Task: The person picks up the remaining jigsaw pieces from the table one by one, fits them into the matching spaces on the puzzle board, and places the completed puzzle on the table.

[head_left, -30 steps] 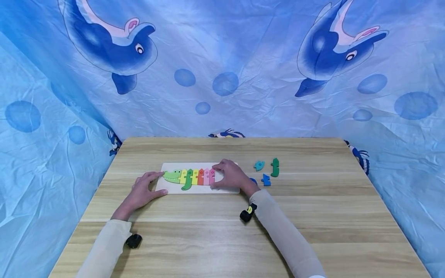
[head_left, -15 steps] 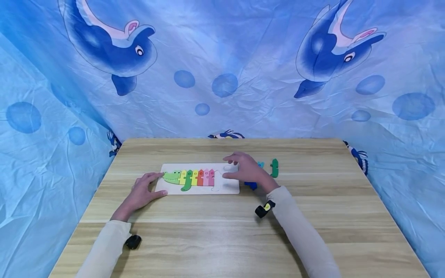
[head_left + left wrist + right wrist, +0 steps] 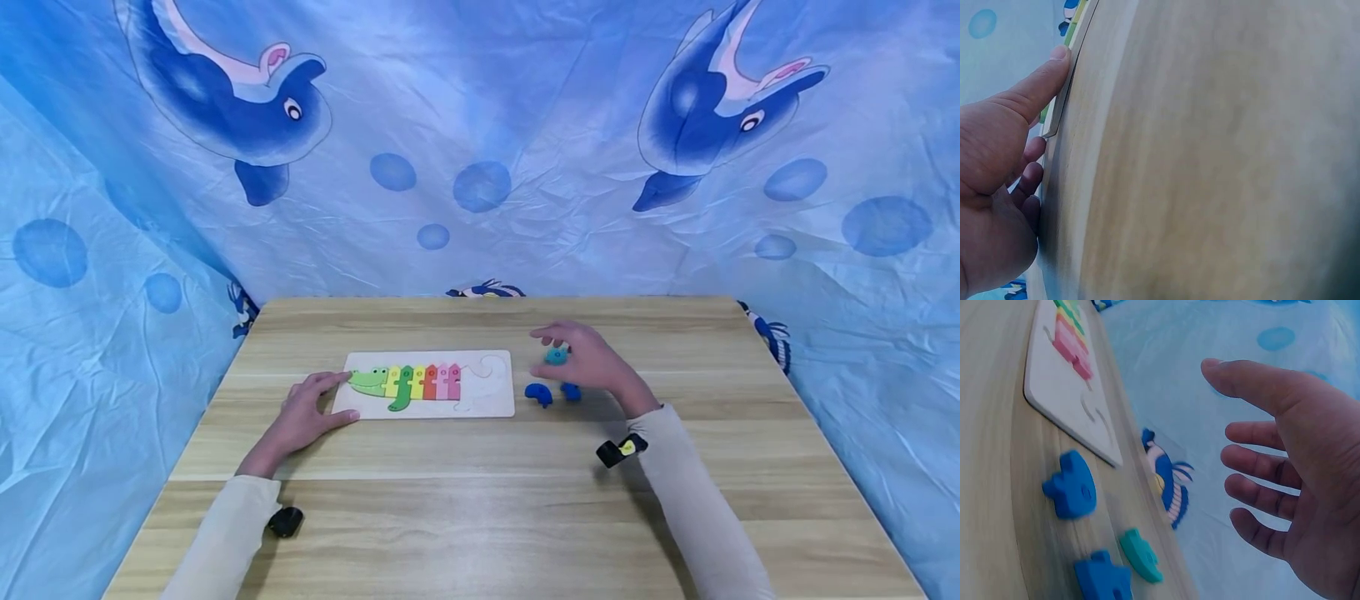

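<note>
"What is that flat thing made of?"

"A thin, pale, rounded-corner board (image 3: 491, 392) with a smooth face, lying on the wood-grained surface (image 3: 465, 517). Its bare right end carries fine curling outlines."

"And the colours on it?"

"A green crocodile head (image 3: 370, 382), then a row of body pieces (image 3: 429, 382) in yellow, green, red and pinks, interlocked, with peaked tops."

"The loose ones?"

"Just right of the board: a curved blue piece (image 3: 538, 394), thick and round-edged with a tab; a notched blue piece (image 3: 571, 391); a small teal piece (image 3: 556, 357)."

"How do the hands stand?"

"The left hand (image 3: 306, 408) touches the board's left end, thumb and forefinger spread; its grip is outstretched rather than clenched. The right hand (image 3: 591, 360) hangs above the loose pieces, its grip relaxed and bare, thumb apart from the fingers."

"What differs from a second ago?"

"Then the right hand was at the row's pink end. Now it is off the board, to the right, and the outlines it covered show. The left hand and the row look unchanged. The dark green piece seen earlier is hidden from the head view, the right hand over its spot."
</note>
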Action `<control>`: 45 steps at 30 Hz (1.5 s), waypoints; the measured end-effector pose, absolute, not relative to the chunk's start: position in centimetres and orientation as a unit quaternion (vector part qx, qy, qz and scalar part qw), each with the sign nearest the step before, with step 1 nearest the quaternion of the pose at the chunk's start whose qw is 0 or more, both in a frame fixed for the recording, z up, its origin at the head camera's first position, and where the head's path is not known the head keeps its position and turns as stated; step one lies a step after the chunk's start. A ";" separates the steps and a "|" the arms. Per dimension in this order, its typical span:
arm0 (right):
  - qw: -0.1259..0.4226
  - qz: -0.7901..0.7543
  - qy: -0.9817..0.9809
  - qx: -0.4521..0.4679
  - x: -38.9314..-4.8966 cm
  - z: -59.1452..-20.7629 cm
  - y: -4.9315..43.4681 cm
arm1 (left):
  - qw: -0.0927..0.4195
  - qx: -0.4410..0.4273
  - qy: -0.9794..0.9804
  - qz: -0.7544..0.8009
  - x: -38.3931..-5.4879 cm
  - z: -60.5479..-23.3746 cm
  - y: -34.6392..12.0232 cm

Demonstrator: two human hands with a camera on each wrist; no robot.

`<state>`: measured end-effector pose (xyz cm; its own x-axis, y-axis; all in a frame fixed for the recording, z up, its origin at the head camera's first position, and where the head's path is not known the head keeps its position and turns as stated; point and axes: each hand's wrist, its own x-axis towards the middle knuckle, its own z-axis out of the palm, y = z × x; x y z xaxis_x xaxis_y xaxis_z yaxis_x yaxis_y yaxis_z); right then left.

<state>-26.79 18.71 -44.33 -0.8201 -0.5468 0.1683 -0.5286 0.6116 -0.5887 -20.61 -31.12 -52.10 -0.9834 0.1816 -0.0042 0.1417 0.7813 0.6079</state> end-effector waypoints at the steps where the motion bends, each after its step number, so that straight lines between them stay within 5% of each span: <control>1: 0.011 -0.324 0.898 -0.298 -26.7 -44.3 19.1 | 0.031 0.085 0.943 0.319 -20.6 -52.1 -31.2; 27: 0.013 -0.350 0.916 -0.195 -28.0 -49.0 28.5 | 0.037 0.078 0.942 0.324 -20.7 -51.6 -31.2; 45: 0.049 -0.328 0.928 -0.168 -28.8 -51.1 29.4 | 0.039 0.078 0.940 0.331 -20.4 -51.6 -30.9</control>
